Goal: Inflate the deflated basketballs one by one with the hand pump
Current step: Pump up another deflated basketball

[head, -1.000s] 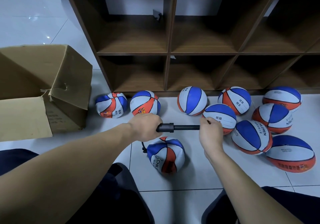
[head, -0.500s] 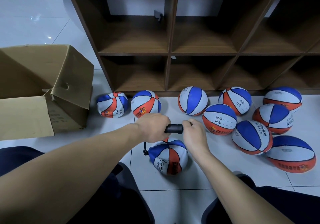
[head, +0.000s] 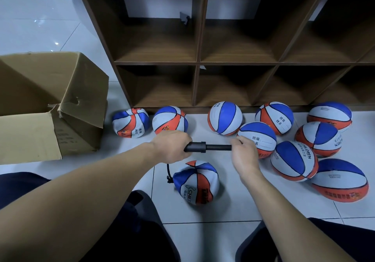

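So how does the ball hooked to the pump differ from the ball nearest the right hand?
The hooked ball is crumpled and sagging; the ball by the right hand is round and full. The hooked ball has the pump's hose at its side; the other has none. Both are blue, white and orange.

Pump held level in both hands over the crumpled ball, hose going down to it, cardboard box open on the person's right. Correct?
Not quite. The cardboard box lies open on the person's left, not right, as the head view shows. The rest holds: left hand and right hand hold the pump level over the crumpled ball, and the hose goes down to it.
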A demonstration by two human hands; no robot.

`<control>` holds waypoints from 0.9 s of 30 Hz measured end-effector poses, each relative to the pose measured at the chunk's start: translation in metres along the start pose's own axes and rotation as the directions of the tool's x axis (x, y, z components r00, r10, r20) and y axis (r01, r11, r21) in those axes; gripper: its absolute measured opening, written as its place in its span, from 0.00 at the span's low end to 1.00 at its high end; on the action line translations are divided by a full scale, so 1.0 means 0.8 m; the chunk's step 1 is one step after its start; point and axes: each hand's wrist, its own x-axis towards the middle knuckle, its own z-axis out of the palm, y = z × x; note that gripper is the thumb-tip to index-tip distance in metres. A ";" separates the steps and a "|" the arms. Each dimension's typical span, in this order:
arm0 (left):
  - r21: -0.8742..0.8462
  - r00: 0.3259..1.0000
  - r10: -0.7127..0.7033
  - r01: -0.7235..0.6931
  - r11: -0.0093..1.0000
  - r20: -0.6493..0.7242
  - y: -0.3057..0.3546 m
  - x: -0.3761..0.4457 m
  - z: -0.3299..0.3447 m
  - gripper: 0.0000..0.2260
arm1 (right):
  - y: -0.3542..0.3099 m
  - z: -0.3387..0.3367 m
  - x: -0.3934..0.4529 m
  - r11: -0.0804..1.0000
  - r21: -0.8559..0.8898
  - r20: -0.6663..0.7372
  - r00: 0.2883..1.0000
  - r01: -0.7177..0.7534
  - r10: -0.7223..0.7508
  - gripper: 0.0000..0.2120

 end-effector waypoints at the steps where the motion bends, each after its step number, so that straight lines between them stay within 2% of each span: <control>1: 0.001 1.000 -0.014 0.014 1.000 0.005 -0.008 -0.001 0.000 0.08 | 0.002 -0.007 0.004 1.000 0.011 -0.018 1.000 -0.018 0.018 0.19; 5: -0.002 0.998 -0.039 0.040 0.999 0.047 -0.024 -0.005 0.000 0.07 | 0.005 -0.014 0.012 0.999 0.026 -0.073 0.997 -0.029 0.030 0.17; 10: 0.016 0.999 -0.042 0.042 0.999 0.031 -0.014 -0.003 0.000 0.12 | 0.003 0.003 -0.003 1.000 0.027 -0.130 0.992 -0.002 0.006 0.18; 27: 0.040 0.999 0.047 -0.046 0.998 -0.004 0.031 0.000 -0.002 0.12 | -0.002 0.053 -0.034 0.998 -0.050 0.004 0.999 0.038 -0.037 0.16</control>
